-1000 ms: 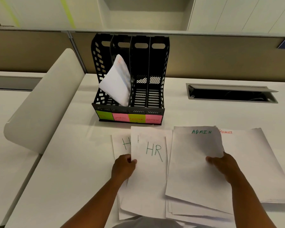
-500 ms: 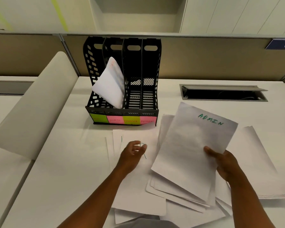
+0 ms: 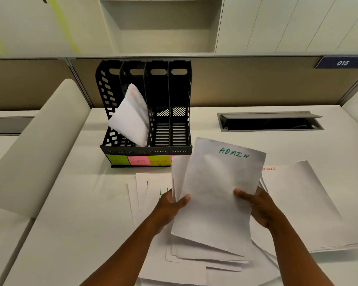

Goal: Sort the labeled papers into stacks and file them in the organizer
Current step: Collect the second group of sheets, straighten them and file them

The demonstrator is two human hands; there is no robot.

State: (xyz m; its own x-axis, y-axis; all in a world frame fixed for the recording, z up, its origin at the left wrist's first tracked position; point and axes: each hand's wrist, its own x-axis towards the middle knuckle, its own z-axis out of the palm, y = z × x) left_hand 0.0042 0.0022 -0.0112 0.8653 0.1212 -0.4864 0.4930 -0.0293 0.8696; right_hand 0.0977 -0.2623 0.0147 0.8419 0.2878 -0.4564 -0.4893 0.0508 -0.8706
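Both hands hold a loose stack of white sheets marked ADMIN [image 3: 219, 186] lifted off the desk. My left hand [image 3: 170, 205] grips its left edge, thumb on top. My right hand [image 3: 254, 203] grips its right edge. Under the left hand lie the HR sheets [image 3: 149, 193], partly hidden. A FINANCE stack [image 3: 302, 199] lies flat to the right. The black four-slot organizer [image 3: 145, 112] stands behind, with coloured sticky labels [image 3: 139, 161] on its front. A bent bundle of paper [image 3: 132, 118] leans in its second slot.
A curved white divider [image 3: 33, 149] rises at the desk's left edge. An open cable tray [image 3: 269, 122] is sunk in the desk at the back right. A brown partition wall [image 3: 246, 83] closes the back, with cabinets above.
The right hand lifted the ADMIN sheets off the desk and swung them left. The left hand left the HR sheets and took hold of the stack's left edge.
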